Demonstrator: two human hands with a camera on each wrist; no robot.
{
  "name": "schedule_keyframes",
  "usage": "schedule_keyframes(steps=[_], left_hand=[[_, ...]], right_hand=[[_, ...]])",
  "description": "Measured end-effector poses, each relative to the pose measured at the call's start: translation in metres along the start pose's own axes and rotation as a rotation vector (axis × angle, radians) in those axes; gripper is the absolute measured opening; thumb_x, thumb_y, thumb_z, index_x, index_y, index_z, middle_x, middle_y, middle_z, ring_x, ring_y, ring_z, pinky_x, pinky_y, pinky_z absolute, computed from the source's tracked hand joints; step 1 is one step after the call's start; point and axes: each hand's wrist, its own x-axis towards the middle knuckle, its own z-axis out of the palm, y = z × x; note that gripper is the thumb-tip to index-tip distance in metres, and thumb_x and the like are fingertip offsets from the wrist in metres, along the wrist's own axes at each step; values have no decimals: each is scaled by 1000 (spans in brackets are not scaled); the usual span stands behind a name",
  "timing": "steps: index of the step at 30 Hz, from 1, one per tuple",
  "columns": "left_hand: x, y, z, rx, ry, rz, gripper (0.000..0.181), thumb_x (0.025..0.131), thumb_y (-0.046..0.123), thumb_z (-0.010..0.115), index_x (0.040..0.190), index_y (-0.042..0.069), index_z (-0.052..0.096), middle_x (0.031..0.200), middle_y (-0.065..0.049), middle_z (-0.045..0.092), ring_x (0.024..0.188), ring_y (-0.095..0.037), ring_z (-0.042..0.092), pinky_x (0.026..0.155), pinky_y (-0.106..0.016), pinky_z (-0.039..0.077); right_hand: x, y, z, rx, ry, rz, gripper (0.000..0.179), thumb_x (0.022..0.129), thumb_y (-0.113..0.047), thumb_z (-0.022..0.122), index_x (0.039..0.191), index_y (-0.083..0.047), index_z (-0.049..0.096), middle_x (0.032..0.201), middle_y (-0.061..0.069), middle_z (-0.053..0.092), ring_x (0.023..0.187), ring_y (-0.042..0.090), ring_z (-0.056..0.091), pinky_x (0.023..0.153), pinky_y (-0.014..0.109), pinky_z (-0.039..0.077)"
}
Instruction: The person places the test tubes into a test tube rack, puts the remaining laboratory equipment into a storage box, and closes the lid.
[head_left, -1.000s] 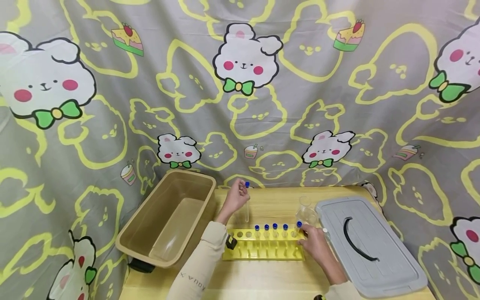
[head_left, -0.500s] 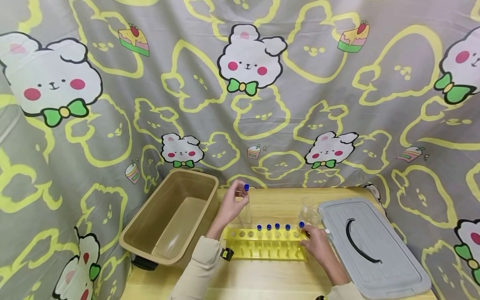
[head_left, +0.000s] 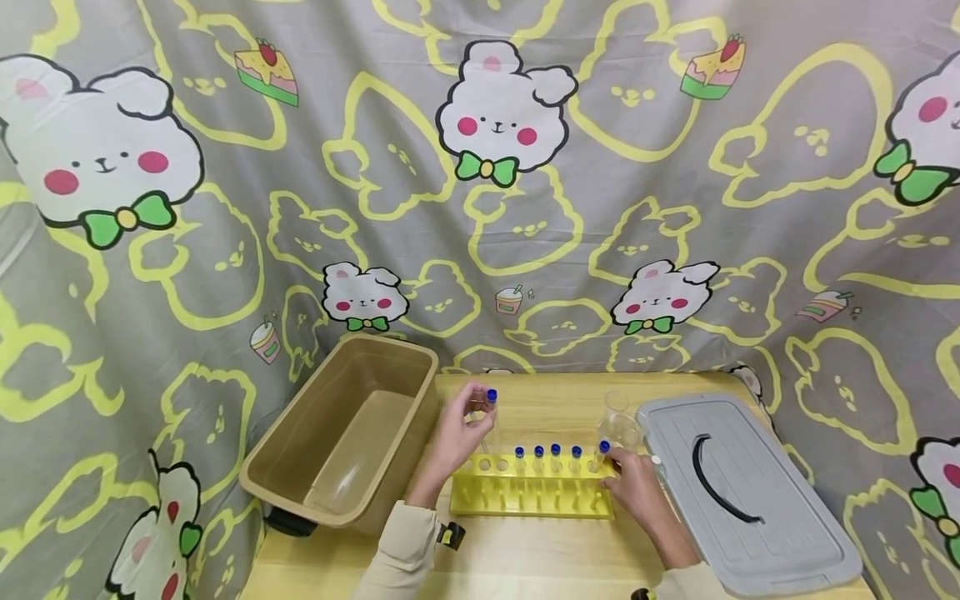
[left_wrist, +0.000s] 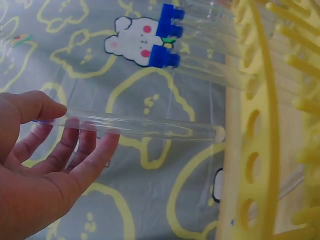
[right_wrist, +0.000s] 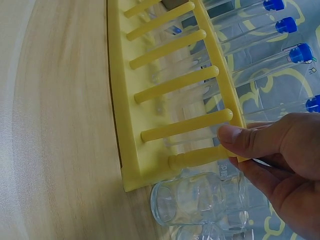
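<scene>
A yellow test tube rack (head_left: 531, 503) stands on the table, with several blue-capped test tubes (head_left: 555, 451) upright in its middle and right holes. My left hand (head_left: 455, 432) pinches a clear test tube (left_wrist: 150, 127) near its blue cap, thumb on one side and fingers on the other. The tube's rounded bottom points at the rack's top plate, apart from it, near the bare holes (left_wrist: 254, 167) at the left end. With thumb and fingers my right hand (right_wrist: 287, 162) grips the right end of the rack's upper plate, beside the last capped tube.
Clear glassware (head_left: 619, 428) stands behind the rack's right end. A brown plastic bin (head_left: 408, 433) is on the left, a grey lid (head_left: 738, 492) with a black handle on the right. A patterned curtain (head_left: 510, 208) hangs behind the wooden table (head_left: 540, 558).
My left hand has come down toward the left part of the rack, bringing the test tube lower. My right hand keeps its grip on the rack's end.
</scene>
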Motion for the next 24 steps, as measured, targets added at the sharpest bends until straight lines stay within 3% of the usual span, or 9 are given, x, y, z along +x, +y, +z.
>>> schedule_keyframes(steps=[10,16,24], left_hand=[[-14,-2,10,15,-1,-39,29,86,-22,63,112,-9,59,103,-30,63,95,-44,65,76,-33,62],[-24,-10,11,-11,-8,-44,30,89,-16,67,114,0,61,103,-21,65,96,-36,67,79,-34,62],[-32,-28,14,-34,2,6,30,87,-17,68,112,-1,62,103,-19,66,95,-42,67,79,-34,62]], right_hand=[[2,3,-2,10,-6,14,37,62,18,85,96,9,72,101,32,71,95,47,71,81,48,60],[2,3,0,13,-15,10,36,62,18,85,95,10,72,102,33,71,95,47,71,80,47,60],[2,3,2,29,-15,6,35,62,19,84,93,9,72,102,34,70,95,48,71,80,47,60]])
